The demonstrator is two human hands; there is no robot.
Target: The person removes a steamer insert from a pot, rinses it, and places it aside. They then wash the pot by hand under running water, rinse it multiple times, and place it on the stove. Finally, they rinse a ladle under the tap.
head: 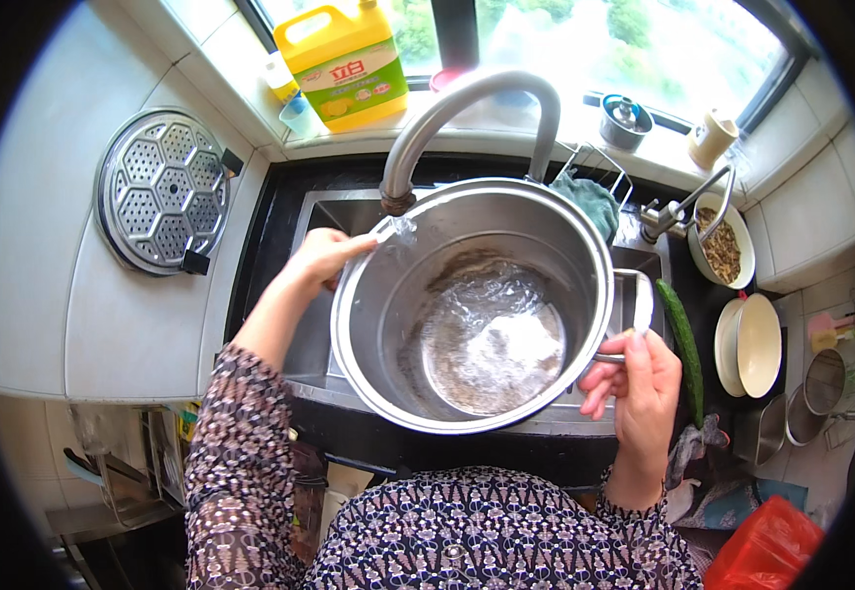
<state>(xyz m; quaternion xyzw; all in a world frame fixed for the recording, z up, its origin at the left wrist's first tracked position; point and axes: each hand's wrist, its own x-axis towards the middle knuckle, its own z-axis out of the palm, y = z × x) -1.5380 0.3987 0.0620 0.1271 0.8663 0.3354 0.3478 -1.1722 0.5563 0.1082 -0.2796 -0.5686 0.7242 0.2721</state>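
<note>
A large stainless steel pot (383, 369) is tilted over the sink (309, 361), its mouth facing me. Shallow, rippling water (497, 332) covers part of its stained bottom. The curved metal faucet (464, 88) arches over the rim, and clear water shows just below its spout. My left hand (330, 258) grips the pot's left side, thumb at the rim; the pot hides some of its fingers. On the right, my right hand (638, 380) pinches the lower part of the metal loop handle (643, 295) between thumb and fingers.
A steamer plate (169, 188) lies on the left tiled counter. A yellow detergent jug (346, 70) stands on the sill. Right of the sink are a cucumber (682, 346), a bowl of brown dried pieces (719, 247) and cream bowls (758, 346). A green cloth (588, 206) hangs behind the pot.
</note>
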